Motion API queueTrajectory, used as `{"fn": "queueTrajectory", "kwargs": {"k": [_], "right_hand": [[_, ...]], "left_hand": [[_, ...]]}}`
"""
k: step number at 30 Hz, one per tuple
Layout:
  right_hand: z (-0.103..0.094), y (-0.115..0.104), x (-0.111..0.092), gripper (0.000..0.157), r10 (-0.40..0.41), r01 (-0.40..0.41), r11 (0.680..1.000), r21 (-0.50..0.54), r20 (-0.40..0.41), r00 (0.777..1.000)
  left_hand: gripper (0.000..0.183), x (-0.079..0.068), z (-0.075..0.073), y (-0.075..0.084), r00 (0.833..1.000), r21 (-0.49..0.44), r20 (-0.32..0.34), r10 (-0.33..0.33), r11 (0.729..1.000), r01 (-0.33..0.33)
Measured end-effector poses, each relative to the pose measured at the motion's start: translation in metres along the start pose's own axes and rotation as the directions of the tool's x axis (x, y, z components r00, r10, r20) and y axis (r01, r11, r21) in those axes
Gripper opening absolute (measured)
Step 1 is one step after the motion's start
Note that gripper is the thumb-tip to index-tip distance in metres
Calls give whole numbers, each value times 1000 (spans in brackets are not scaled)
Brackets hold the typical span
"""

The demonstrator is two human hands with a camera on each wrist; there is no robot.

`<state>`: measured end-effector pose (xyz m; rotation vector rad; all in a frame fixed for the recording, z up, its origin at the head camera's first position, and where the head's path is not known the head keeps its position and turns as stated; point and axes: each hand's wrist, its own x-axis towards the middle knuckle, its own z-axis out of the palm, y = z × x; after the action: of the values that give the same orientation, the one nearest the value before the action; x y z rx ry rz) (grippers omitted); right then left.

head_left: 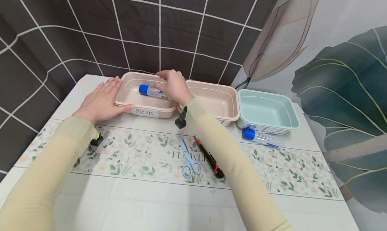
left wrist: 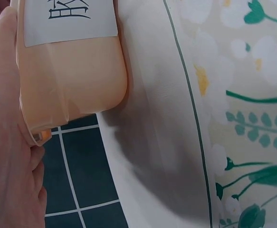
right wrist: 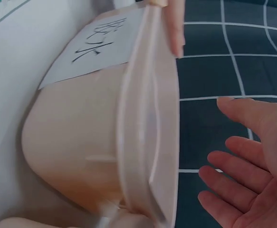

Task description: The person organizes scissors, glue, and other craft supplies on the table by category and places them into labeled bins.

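Observation:
My left hand [head_left: 101,99] rests against the left end of a beige bin [head_left: 127,96], its thumb stretched along the front rim and its fingers straight. A white label [head_left: 145,112] with handwritten characters is on the bin's front. Inside the bin's outline, a clear glue tube with a blue cap [head_left: 143,89] shows, slightly blurred. Above the bin's right end is my right hand [head_left: 176,86]. In the right wrist view, that hand [right wrist: 252,166] has spread, relaxed fingers and holds nothing. The left wrist view shows my left hand [left wrist: 7,123] along the bin's edge.
A second beige bin [head_left: 235,105] and a mint-green bin [head_left: 297,120] continue the row rightward. Another glue tube [head_left: 263,138] lies before the green one. Blue scissors [head_left: 188,160] and a red-black utility knife [head_left: 208,156] lie on the flowered table covering [head_left: 136,157], near my right forearm.

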<state>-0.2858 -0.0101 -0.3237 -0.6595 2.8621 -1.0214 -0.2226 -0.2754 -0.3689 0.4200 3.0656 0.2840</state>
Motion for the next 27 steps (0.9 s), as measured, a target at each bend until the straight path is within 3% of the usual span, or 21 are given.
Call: {"fn": "queueTrajectory", "kwargs": {"k": [7,16,20,23,27], "right_hand": [[-16,-1,-10,46,-36,39,998,44,-61,997],[-34,7,-26,53,-55,60,994,96,-54,997],[-42,12,-37,51,-77,82,994,74,-66,995],[-47,17,-46,50,-114,118,992,40,-80,990],[-52,26,-59,51,-150,157,984,85,-84,985]], "left_hand": [[116,0,0,2,1000,-1,8,0,1000,0],[116,1,0,2,1000,-8,0,4,1000,-4],[116,0,0,2,1000,-8,1,4,1000,-4],[116,0,0,2,1000,-9,3,3,1000,-3],[116,0,-1,2,1000,-10,2,3,1000,-3]]}}
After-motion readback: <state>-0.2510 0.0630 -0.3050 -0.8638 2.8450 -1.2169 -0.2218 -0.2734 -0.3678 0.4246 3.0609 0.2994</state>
